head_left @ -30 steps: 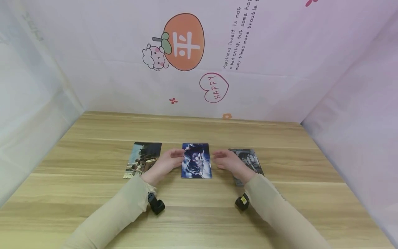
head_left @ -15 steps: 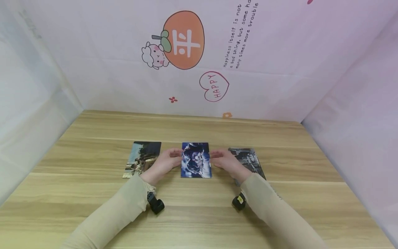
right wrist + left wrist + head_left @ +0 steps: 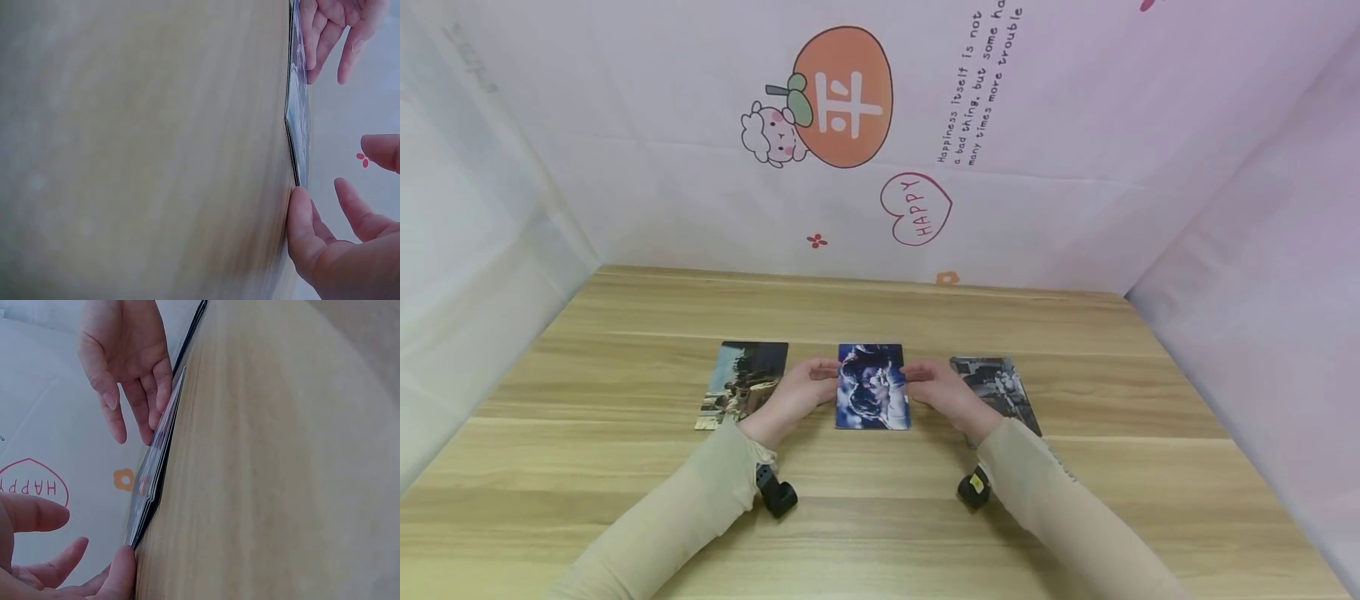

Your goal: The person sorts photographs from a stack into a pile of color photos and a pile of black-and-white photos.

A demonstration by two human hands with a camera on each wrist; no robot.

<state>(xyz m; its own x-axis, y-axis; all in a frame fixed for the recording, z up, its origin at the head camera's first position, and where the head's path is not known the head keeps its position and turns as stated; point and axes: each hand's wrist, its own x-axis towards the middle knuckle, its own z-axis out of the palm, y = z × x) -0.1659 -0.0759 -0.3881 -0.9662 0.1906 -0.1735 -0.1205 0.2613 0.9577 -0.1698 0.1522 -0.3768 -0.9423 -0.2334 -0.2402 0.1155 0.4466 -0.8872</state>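
A small stack of blue-and-white photo cards [image 3: 872,387] lies flat on the table between the two hands. My left hand [image 3: 801,390] reaches to its left edge with relaxed fingers, fingertips right at the side. On the other side, the fingertips of my right hand [image 3: 943,392] meet the right edge, slightly overlapping it in the head view. Seen edge-on in the left wrist view, the stack [image 3: 150,481] shows several thin layers, slightly uneven. The right wrist view shows a fingertip of my right hand [image 3: 350,262] against the near end of the cards [image 3: 299,125].
To the left lies a colour photo card [image 3: 745,379], partly behind the left forearm. A grey photo card [image 3: 1006,387] lies to the right, partly covered by the right hand and sleeve. Printed white cloth [image 3: 1037,225] walls in the wooden table [image 3: 865,533] at the back and sides.
My right hand has moved left, closing the gap to the stack so its fingertips come to the right edge. The left hand and the cards hardly shift.
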